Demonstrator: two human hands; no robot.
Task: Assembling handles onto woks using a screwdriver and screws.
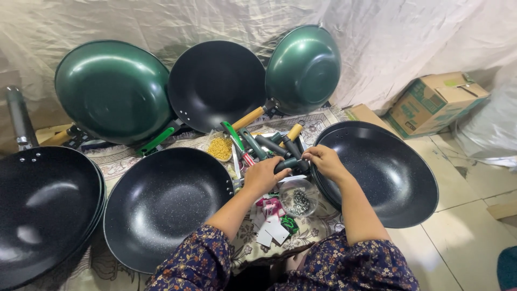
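My left hand [262, 175] and my right hand [324, 160] meet over a dark pan handle [291, 163], which both grip above a patterned cloth [121, 161]. More loose handles [269, 143], some green, some dark, some wooden, lie in a heap just beyond my hands. Under my hands stands a clear bowl of small metal screws [299, 201]. A black speckled wok [164, 205] lies to the left of my hands and another black wok [385, 172] to the right.
Two green woks [113, 91] [304, 67] and a black one [215, 83] lean against a white sheet at the back. A stack of black woks [46, 205] sits far left. A small bowl of yellow bits [219, 148], paper tags [272, 231] and a cardboard box [433, 102] are nearby.
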